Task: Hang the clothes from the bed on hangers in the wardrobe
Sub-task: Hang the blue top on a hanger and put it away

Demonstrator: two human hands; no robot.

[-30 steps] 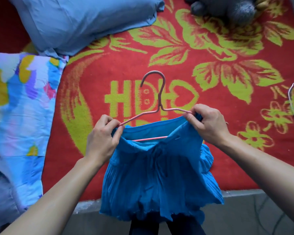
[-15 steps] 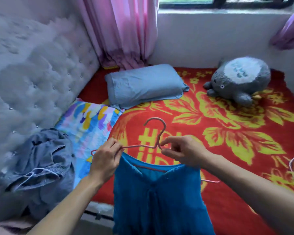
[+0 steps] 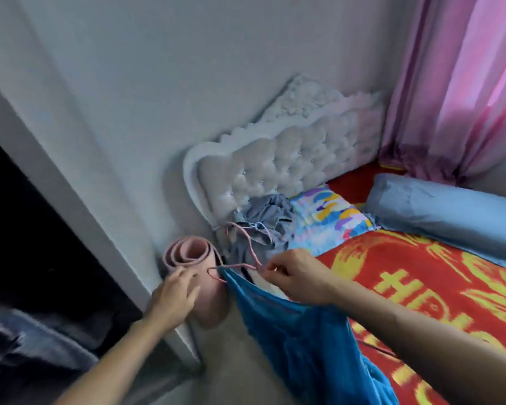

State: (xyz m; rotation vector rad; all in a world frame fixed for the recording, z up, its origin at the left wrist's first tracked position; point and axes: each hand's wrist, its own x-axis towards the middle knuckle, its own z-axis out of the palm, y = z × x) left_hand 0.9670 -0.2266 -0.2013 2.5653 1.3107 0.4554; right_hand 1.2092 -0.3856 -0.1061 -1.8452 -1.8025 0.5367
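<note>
Blue, soft and light, the garment (image 3: 298, 340) droops from a thin hanger (image 3: 250, 248) beside the bed's (image 3: 421, 287) headboard corner and probably slips easily, so the right hand (image 3: 297, 277) pinches the hanger's neck while the left hand's (image 3: 173, 296) fingers (image 3: 187, 277) lie apart, holding nothing.

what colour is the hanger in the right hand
Pink. The hanger shows best in the head view.

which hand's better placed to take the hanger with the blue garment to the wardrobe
Likely the right hand: it pinches the pink hanger bearing the blue garment; the left hand holds nothing.
</note>
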